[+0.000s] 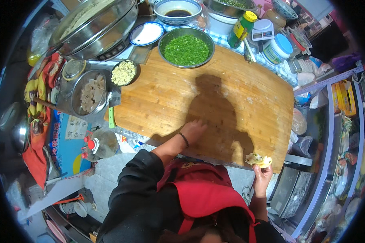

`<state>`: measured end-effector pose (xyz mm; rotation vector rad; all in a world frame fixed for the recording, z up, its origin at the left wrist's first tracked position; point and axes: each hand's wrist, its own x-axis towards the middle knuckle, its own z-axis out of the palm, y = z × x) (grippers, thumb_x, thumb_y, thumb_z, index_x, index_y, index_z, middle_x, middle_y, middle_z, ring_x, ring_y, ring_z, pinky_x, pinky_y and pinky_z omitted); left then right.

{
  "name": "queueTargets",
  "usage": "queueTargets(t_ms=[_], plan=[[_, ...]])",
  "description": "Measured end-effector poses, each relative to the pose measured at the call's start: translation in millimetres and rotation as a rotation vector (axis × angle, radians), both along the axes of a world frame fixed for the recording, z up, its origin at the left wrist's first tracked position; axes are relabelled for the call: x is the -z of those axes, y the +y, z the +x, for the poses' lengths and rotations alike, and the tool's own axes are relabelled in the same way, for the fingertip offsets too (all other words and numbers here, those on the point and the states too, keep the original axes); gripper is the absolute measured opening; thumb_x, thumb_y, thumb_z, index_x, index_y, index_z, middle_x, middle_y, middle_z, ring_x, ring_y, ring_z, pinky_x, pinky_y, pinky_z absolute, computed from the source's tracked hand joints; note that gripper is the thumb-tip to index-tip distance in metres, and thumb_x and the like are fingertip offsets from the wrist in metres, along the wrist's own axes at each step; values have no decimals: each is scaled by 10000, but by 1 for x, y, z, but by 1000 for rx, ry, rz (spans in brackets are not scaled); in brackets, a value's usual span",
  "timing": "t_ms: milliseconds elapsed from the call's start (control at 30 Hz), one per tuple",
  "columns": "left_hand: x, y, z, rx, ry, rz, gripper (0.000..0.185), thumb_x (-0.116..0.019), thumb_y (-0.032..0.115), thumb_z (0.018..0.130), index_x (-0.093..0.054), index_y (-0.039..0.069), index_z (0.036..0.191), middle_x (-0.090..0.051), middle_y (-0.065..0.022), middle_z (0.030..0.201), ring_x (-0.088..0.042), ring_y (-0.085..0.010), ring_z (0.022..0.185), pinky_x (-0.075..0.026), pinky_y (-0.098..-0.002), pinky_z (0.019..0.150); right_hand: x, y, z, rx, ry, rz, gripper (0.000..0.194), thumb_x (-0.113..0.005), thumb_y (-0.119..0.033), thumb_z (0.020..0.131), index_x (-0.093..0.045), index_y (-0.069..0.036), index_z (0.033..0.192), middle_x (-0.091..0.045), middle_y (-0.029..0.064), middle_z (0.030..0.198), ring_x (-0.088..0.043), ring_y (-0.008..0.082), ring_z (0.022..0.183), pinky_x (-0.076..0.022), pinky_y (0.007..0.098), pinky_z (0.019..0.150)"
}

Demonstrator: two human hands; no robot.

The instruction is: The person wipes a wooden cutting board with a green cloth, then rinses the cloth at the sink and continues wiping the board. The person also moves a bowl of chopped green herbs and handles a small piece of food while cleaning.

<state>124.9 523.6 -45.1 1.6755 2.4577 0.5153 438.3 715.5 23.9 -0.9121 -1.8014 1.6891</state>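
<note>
My left hand [194, 130] lies on the wooden board [158, 100] near its front edge, in my shadow; its fingers are partly curled and whether they hold anything is unclear. At the board's front right corner, my right hand [262, 177] holds up a piece of pale food with green bits [258, 160] between thumb and fingers. A metal bowl of chopped greens [187, 50] stands at the back of the board. Near the board's left edge is a small bowl of crumbly yellow food [123, 73].
A green-handled knife [111, 117] lies at the left edge, by a bowl of translucent pieces [92, 92]. A large steamer [100, 33] stands back left. Behind the board are a green bottle [241, 29], a kitchen scale [262, 29] and a blue-lidded tub [277, 48]. Oil jugs [105, 144] stand below left.
</note>
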Motion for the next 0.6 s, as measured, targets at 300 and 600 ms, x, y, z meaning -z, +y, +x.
queueTargets(t_ms=[300, 600], plan=[[12, 27, 16, -18, -97, -180, 155, -517, 100, 838, -608, 74, 961, -602, -179, 1000, -623, -323, 938, -532, -395, 774, -6, 16, 4, -36, 92, -17, 300, -701, -96, 837, -574, -9, 1095, -643, 41, 1009, -595, 120, 906, -458, 258, 822], [-25, -41, -24, -333, -376, 292, 106, -552, 65, 747, -633, 80, 815, -626, -147, 864, -622, -324, 822, -509, -412, 687, -37, 17, -17, -118, 103, 36, 260, -644, -138, 878, -551, -5, 1082, -639, 65, 985, -603, 135, 873, -470, 261, 783]])
